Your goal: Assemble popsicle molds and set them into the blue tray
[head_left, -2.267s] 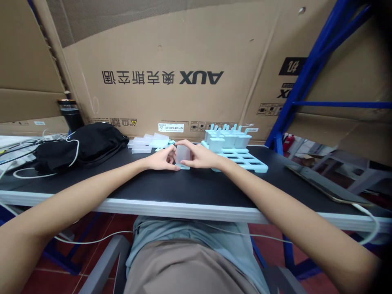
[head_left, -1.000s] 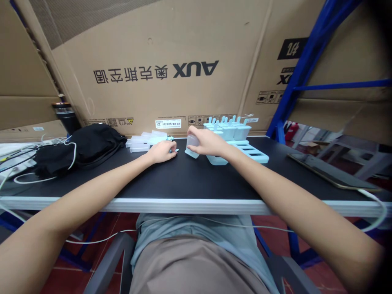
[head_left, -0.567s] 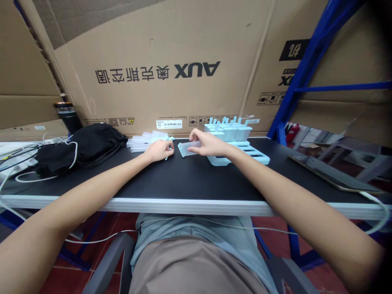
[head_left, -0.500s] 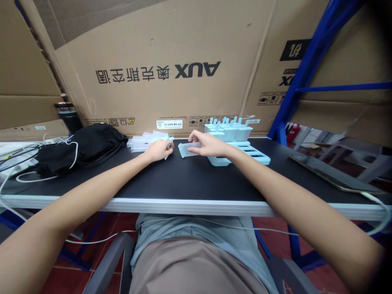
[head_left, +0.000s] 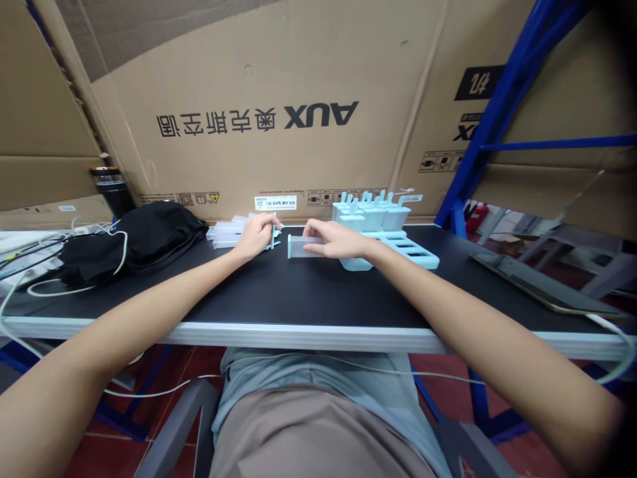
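My right hand is closed around a clear popsicle mould, held sideways with its light-blue rim facing left. Across a small gap, my left hand is closed on a light-blue popsicle stick lid, partly hidden by the fingers. Behind and left of that hand lies a bunch of clear popsicle moulds on the table. Right of my right hand is a light-blue slotted mould rack. Several moulds with stick lids stand upright at its back.
A black bag, cables and a dark bottle occupy the left of the black table. A tablet with a white cable lies at the right. A large cardboard sheet stands behind, beside a blue metal post.
My right hand has turned the mould from slanted to nearly level, its rim now upright. My left hand's fingers have risen slightly, and the stick lid in them has turned more upright.
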Demonstrator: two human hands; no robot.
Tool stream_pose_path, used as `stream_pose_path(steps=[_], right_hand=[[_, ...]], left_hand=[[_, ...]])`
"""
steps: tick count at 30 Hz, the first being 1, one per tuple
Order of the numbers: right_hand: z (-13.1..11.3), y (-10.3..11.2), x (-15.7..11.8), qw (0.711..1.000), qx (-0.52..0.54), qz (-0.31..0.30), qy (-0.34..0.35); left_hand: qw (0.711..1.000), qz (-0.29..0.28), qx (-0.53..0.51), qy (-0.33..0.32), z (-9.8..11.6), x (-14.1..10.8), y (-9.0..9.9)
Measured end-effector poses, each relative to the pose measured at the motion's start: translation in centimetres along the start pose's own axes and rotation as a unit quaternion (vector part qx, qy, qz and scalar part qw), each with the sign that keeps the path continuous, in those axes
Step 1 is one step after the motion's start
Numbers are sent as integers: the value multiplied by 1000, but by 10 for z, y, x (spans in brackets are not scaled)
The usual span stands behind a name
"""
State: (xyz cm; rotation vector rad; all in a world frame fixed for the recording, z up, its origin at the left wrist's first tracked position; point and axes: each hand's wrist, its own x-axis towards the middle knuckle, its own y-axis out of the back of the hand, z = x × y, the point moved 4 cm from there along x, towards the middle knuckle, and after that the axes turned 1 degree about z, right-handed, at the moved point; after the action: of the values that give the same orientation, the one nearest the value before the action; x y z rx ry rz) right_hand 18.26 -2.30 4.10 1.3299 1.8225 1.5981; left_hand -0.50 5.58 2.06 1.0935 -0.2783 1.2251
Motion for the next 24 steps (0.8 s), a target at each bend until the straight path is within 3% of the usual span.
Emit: stream_pose_path(steps=[3, 6, 11, 19, 24], right_hand=[[0, 1, 1, 999, 25, 29, 2], [1, 3, 1, 997, 33, 64, -4], [3, 2, 2, 996, 25, 83, -14], [4, 0, 2, 996, 27, 90, -5], [3, -2, 3, 995, 15, 99, -7]], left_hand=[[985, 32, -157, 68, -4, 0, 4], [965, 32, -236, 106, -5, -1, 4], [953, 14, -278, 121, -2, -2, 1], [939, 47, -314, 133, -8, 0, 6], [941, -20, -315, 123, -4, -4, -4]])
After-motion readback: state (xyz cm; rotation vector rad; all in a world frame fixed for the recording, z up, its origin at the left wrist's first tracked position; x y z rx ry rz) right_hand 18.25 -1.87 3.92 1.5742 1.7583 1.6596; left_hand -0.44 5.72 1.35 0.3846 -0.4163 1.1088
